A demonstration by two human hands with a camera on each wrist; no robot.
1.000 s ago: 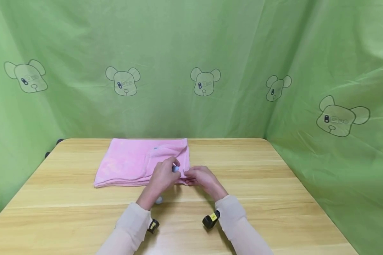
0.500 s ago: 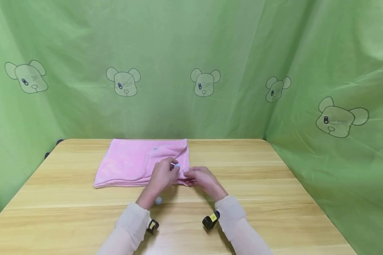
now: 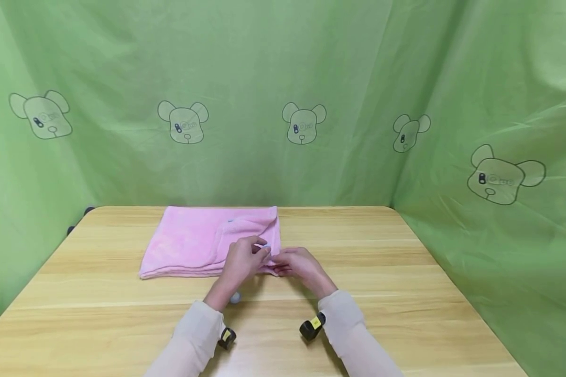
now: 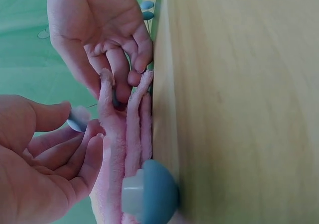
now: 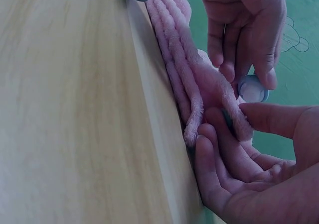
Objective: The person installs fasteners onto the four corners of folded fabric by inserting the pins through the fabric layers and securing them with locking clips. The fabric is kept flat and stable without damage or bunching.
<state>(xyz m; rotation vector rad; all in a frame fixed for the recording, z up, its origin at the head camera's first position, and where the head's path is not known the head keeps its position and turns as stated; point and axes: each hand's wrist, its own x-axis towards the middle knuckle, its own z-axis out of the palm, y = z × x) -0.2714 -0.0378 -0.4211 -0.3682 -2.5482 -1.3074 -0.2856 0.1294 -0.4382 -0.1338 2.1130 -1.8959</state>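
A folded pink fleece blanket lies on the table. At its near right corner, my right hand pinches the top layer between thumb and fingers. A blue piece shows under that layer, by the right fingers, and a thin pin sticks out of the cloth. Opposite it, my left hand pinches a small blue duvet clip cap, its whitish side toward the pin. The cap is close to the cloth, apart from it in the left wrist view. In the head view fingers mostly cover the cap.
A blue mushroom-shaped clip with a pale stem lies on the table, beside the left wrist. A small teal spot shows on the blanket's folded-over part. Green curtains hang behind and at the sides.
My left hand has brought the cap slightly right toward the blanket corner and turned it, so less of it shows. The right hand keeps its pinch in place.
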